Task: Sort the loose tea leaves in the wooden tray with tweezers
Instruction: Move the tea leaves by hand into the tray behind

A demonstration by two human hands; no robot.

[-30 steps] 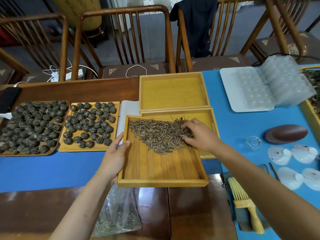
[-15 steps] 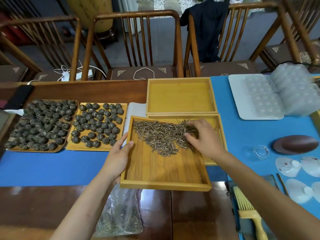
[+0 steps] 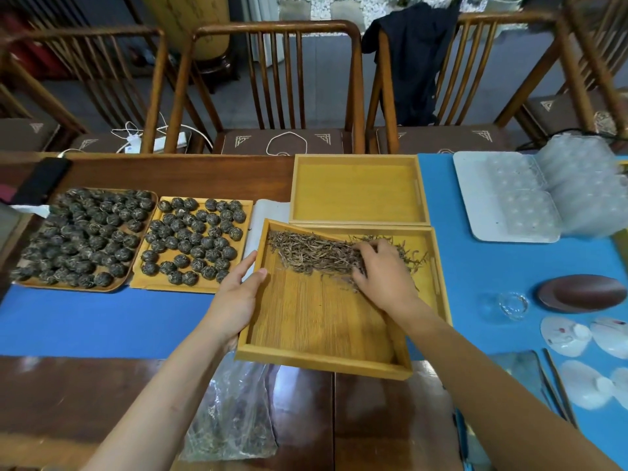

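A wooden tray (image 3: 319,362) sits tilted in front of me, its far right corner over a second tray (image 3: 431,239). Loose brown tea leaves (image 3: 306,251) lie heaped along the tilted tray's far side, and some are spilled into the second tray. My left hand (image 3: 234,297) holds the tilted tray's left rim, thumb over the edge. On the heap's right end rests my right hand (image 3: 382,273), its curled fingers pressing into the leaves. A pair of tweezers (image 3: 557,385) lies on the blue cloth at the lower right, away from both hands.
An empty wooden tray (image 3: 356,159) stands behind. Two trays of rolled tea balls (image 3: 193,239) (image 3: 85,232) sit at left. A plastic bag of leaves (image 3: 231,413) lies near the table's front edge. Clear plastic moulds (image 3: 516,198), a dark dish (image 3: 582,292), a glass cup (image 3: 515,302) and white shells (image 3: 565,334) occupy the right.
The tilted tray has swung so its far right corner reaches over the second tray. My right hand has swept the leaves rightward, and some now lie in that second tray.
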